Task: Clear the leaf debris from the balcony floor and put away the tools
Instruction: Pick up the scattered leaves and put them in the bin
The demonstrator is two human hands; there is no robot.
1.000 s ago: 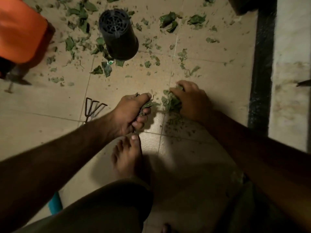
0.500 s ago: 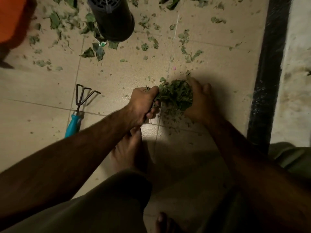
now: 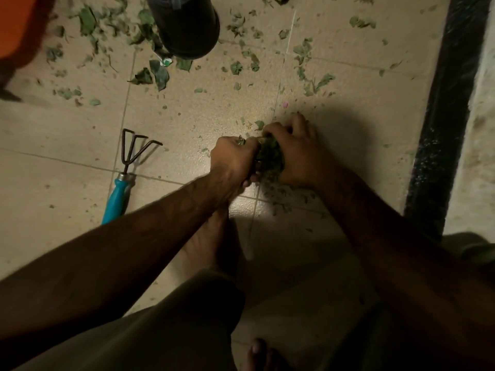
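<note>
Floor [image 3: 80, 145]: laid in beige speckled tiles, divided by thin grout lines. Right edge: bordered by a dark polished strip [image 3: 444, 129], beyond which a pale mottled stone surface [image 3: 479, 145] is seen. Lighting: dim and warm, with heavy shadow cast across the lower tiles.

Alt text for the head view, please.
Both hands, left and right, squeeze a clump of leaves together above the tiled floor. A hand rake lies to their left; loose leaves surround a black pot beyond.
</note>
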